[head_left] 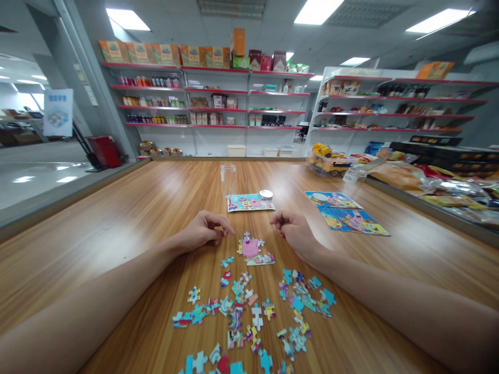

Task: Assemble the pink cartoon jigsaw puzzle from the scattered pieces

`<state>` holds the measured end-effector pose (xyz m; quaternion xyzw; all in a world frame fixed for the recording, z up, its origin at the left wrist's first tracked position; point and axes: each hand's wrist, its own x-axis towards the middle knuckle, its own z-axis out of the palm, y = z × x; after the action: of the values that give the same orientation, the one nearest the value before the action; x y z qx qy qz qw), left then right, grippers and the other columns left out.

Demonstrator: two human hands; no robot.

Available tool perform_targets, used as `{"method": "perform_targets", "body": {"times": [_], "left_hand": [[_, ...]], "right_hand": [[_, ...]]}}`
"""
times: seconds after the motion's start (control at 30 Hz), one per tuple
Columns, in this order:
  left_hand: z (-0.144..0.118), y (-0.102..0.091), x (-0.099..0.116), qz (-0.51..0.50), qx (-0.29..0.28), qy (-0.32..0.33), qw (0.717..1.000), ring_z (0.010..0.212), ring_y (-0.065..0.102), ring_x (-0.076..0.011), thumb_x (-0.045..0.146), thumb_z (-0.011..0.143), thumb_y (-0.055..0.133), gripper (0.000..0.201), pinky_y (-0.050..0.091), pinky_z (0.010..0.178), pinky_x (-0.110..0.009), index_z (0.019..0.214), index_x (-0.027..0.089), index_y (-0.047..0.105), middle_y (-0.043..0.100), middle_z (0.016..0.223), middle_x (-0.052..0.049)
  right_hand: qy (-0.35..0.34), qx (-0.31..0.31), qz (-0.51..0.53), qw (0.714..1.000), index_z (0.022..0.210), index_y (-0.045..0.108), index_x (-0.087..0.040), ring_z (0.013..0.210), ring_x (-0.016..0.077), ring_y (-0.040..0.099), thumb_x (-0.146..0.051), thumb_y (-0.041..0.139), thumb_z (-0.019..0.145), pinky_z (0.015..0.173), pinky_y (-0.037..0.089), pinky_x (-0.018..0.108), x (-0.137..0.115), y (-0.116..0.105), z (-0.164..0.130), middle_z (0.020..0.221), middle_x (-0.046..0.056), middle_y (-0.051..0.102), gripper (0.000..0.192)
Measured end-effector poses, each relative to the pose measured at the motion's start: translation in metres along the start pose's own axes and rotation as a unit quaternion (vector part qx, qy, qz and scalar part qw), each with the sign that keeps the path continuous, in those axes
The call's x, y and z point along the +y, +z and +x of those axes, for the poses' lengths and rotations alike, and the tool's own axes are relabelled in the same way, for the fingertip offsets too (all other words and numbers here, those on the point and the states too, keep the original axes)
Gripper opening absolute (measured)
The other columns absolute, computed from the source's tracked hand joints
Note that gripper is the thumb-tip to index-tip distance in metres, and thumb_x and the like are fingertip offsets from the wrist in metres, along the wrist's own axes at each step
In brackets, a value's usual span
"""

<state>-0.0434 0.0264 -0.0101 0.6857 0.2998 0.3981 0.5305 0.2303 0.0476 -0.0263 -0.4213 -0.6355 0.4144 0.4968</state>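
My left hand (205,228) rests on the wooden table (117,218) with its fingers curled around a small puzzle piece (219,228). My right hand (293,228) lies opposite it, fingers curled; whether it holds anything I cannot tell. Between the hands sits a small joined cluster of pink puzzle pieces (252,249). Several loose colourful puzzle pieces (253,311) are scattered on the table between my forearms, nearer to me.
Beyond the hands lie a picture card (249,202) with a round lid (266,195) on it, a clear plastic jar (228,179), and two more picture sheets (346,215) to the right. A toy truck box (329,158) and packaged goods (429,182) line the right edge. Store shelves stand behind.
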Motion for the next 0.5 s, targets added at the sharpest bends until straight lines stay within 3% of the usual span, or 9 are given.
{"method": "perform_targets", "body": {"times": [0.13,0.5], "left_hand": [[0.0004,0.0025,0.0024,0.022,0.004,-0.016,1.0,0.051,0.054,-0.0076,0.012,0.067,0.067,0.013,0.04,0.044,-0.017,0.078,0.011,0.074,0.061,0.071,-0.002],[0.001,0.0061,0.0017,0.056,0.036,-0.06,0.996,0.029,0.037,-0.0021,0.018,0.065,0.054,0.027,0.021,0.028,-0.013,0.08,0.008,0.074,0.061,0.057,0.001]], "right_hand": [[-0.019,-0.006,-0.016,1.0,0.068,0.064,-0.016,0.056,0.0137,0.044,-0.02,0.038,0.048,0.052,0.029,0.026,-0.0025,0.0011,-0.0012,0.058,-0.001,0.051,0.033],[-0.012,-0.021,-0.026,0.999,0.067,0.064,-0.016,0.054,0.014,0.044,-0.02,0.04,0.049,0.051,0.029,0.026,-0.0054,0.0035,-0.0021,0.056,-0.001,0.051,0.031]]}}
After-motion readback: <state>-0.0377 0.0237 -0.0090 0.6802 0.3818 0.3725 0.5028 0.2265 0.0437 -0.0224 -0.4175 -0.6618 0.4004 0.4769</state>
